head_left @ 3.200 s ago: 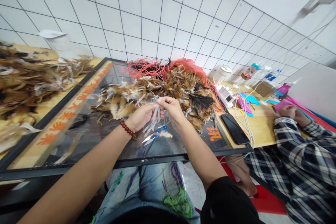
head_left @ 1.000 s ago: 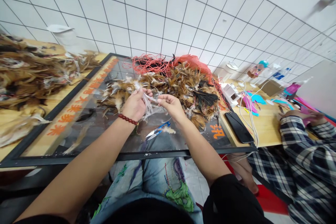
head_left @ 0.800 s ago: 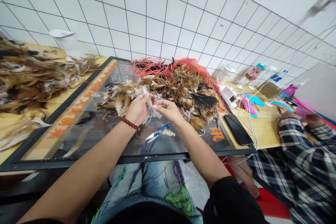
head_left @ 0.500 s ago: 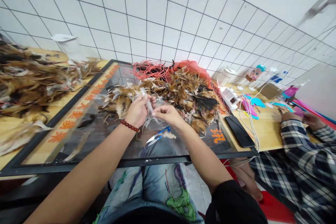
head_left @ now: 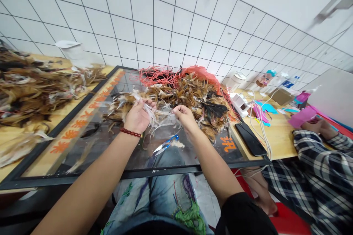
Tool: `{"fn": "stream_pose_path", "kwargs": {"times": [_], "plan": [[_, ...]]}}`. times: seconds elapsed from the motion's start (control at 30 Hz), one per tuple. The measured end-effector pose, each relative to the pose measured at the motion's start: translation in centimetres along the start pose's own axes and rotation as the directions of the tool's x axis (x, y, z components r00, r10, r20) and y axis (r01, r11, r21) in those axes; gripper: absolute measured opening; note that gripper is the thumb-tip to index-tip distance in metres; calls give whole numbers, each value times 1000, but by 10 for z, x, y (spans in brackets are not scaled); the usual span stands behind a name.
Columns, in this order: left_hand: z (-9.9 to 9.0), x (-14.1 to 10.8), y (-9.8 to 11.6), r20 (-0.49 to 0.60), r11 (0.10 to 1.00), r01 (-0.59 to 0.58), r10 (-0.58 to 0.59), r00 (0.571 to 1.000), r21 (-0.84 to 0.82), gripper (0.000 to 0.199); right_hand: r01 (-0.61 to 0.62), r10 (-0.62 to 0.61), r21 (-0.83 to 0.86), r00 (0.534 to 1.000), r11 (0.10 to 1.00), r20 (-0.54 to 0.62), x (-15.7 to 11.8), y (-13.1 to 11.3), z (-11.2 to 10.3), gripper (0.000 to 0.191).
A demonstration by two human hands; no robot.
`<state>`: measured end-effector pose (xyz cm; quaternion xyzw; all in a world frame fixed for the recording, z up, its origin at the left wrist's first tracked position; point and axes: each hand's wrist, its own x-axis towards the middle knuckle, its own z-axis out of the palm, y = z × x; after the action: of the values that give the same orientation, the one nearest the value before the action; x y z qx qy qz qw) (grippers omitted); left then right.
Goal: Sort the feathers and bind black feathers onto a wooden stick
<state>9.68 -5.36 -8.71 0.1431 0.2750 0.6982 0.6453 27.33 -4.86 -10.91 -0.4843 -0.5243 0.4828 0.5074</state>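
- My left hand (head_left: pixel 138 116) was near the middle of the frame, half curled with its palm tipped up, a bundle of white strips (head_left: pixel 151 113) caught between thumb and fingers.
- My right hand (head_left: pixel 182 113), a little to the right, was closed to a pinch, thumb against forefinger, on the far ends of a few strips, which spanned the gap.
- Below the strips, one pair of snips (head_left: pixel 166 144) lay on a black-edged panel (head_left: pixel 176 170), blades toward the lower left.
- The panel's near edge crossed the lower centre beneath my forearms; its left edge slanted from lower left toward upper centre.
- My widest room for moving was at left, between my forearm and the orange lettering (head_left: pixel 74 119), where one loose feather (head_left: pixel 79 158) lay.
- Room was tighter ahead: a feather pile (head_left: pixel 190 91) came right up behind the strips.
- I counted one more feather heap (head_left: pixel 41 88) at far left, one phone (head_left: pixel 250 139) near the panel's right edge, and one beaded bracelet (head_left: pixel 131 132) on my left wrist.
- At far right, one co-worker (head_left: pixel 309 147) held one pink sheet (head_left: pixel 303 116) over the worktop (head_left: pixel 278 132).
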Motion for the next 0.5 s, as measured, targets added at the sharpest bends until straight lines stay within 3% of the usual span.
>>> {"fn": "stream_pose_path", "kwargs": {"times": [0.13, 0.27, 0.37, 0.5], "plan": [[3, -4, 1, 2, 1000, 26, -26, 1000, 3, 28, 82, -84, -67, 996, 994, -30, 1, 3, -1, 23], [1, -7, 4, 123, 994, 107, -102, 987, -34, 24, 203, -221, -300, 975, 932, -29, -3, 0, -3, 18], [-2, -8, 7, 199, 988, 149, -136, 970, -51, 24, 285, -263, -533, 958, 797, 119, -9, -4, -4, 10], [-2, -10, 7, 226, 985, 171, -159, 961, -32, 28, 431, -197, -707, 899, 560, 392, -20, -4, 3, 15]]}}
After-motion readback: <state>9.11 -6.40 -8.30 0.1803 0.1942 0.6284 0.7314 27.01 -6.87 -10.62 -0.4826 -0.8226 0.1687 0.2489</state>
